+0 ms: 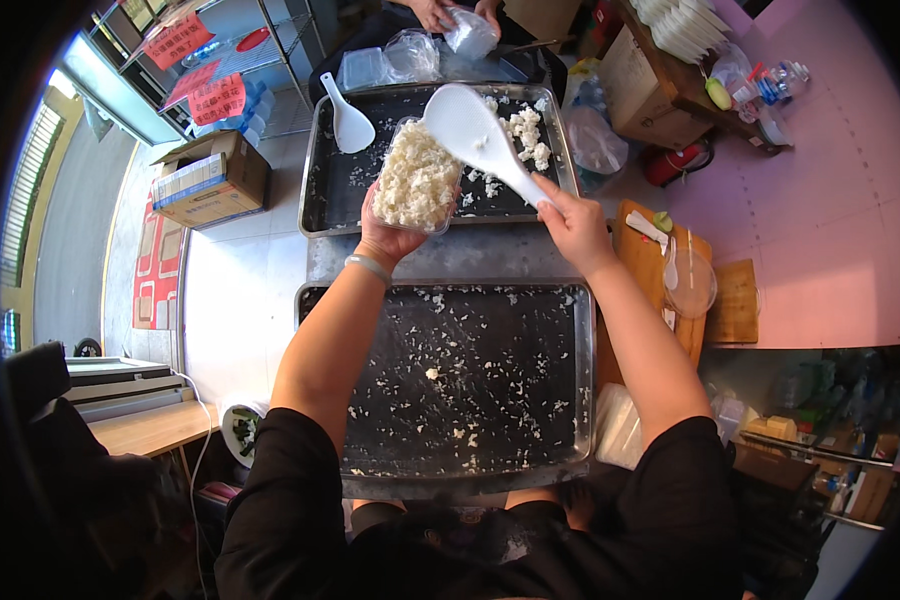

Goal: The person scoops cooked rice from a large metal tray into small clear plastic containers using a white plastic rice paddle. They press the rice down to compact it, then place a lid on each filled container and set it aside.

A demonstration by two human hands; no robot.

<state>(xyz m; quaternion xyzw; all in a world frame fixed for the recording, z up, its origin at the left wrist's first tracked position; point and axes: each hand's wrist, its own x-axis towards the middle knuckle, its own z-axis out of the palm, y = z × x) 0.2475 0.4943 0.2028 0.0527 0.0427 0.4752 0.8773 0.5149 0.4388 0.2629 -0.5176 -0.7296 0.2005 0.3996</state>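
A clear plastic container (450, 214) heaped with cooked white rice (418, 176) rests in my left hand (390, 236), which supports it from below and the side. My right hand (574, 229) grips the handle of a large white rice paddle (469, 127). Its blade is over the rice's upper right edge; whether it touches is unclear. Both hands are above the near part of the far black tray (337, 191), where clumps of rice (526, 135) lie at the right. A smaller white rice scoop (351, 124) lies in that tray's far left corner.
Closer to me, another black tray (480, 375) holds scattered rice grains. Beyond the trays, another person's hands (436, 13) hold clear plastic containers (471, 34). A wooden board (630, 270) with a clear round lid (694, 281) is at the right. A cardboard box (214, 180) stands on the left.
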